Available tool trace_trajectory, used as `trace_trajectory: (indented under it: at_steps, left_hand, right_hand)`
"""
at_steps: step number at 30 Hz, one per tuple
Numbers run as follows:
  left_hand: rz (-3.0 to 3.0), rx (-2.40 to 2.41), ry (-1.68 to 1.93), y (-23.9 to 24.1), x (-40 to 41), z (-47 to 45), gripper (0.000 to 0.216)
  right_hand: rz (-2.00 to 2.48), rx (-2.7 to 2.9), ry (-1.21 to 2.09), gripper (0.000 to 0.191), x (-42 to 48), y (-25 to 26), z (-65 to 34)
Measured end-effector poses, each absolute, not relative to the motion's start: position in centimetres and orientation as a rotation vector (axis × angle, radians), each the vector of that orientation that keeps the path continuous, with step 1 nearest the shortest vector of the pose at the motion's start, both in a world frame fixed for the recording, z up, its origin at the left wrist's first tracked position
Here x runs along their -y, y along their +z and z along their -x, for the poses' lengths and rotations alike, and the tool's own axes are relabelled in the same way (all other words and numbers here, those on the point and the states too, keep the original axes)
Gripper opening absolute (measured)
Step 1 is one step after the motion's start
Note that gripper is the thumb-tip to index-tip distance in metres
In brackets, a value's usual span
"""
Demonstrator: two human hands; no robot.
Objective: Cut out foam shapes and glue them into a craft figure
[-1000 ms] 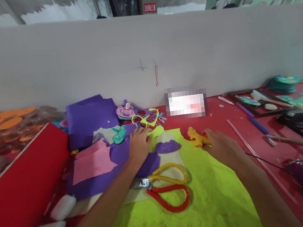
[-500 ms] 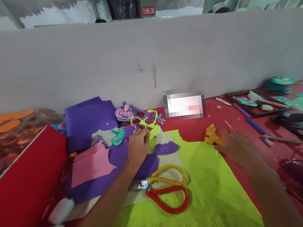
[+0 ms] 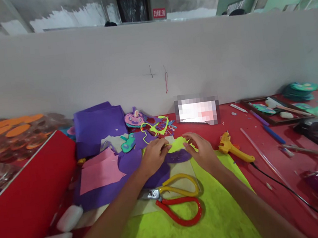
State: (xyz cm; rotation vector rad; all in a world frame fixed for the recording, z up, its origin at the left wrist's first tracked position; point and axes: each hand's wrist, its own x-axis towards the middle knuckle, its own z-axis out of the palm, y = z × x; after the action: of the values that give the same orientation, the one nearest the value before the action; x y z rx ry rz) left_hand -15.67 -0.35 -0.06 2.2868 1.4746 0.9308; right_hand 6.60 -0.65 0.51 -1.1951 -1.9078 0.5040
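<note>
A small bright yellow-green felt piece [image 3: 177, 144] is held between my two hands, above a purple felt shape [image 3: 177, 156]. My left hand [image 3: 155, 157] pinches its left end. The thumb and fingers of my right hand [image 3: 203, 153] curve around its right end; the exact contact is partly hidden. Below lie scissors [image 3: 177, 201] with one yellow and one red handle, resting on a large yellow-green felt sheet [image 3: 217, 220]. To the right of my right hand, a yellow glue gun [image 3: 235, 151] lies on the table with its black cord running toward the lower right.
Purple felt sheets [image 3: 99, 128], a pink felt piece [image 3: 100, 173] and a teal felt shape [image 3: 128, 143] lie on the left. Yellow-green offcuts [image 3: 156, 128] sit behind my hands. A red board [image 3: 32, 196] borders the left; a framed tray [image 3: 276, 109] stands at right.
My right hand has left the glue gun and moved left to the yellow-green felt piece. My left hand has shifted slightly right with that piece.
</note>
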Motion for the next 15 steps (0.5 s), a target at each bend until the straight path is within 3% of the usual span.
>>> trace_trajectory:
  at_steps: [7, 15]
  left_hand:
    - [-2.27, -1.332, 0.873, 0.8, 0.7, 15.4, 0.038]
    - [-2.276, -1.214, 0.768, 1.1, 0.8, 15.3, 0.041]
  right_hand:
    - [1.124, 1.696, 0.666, 0.02, 1.2, -0.7, -6.3]
    - [1.073, 1.608, 0.851, 0.017, 1.8, -0.7, -6.1]
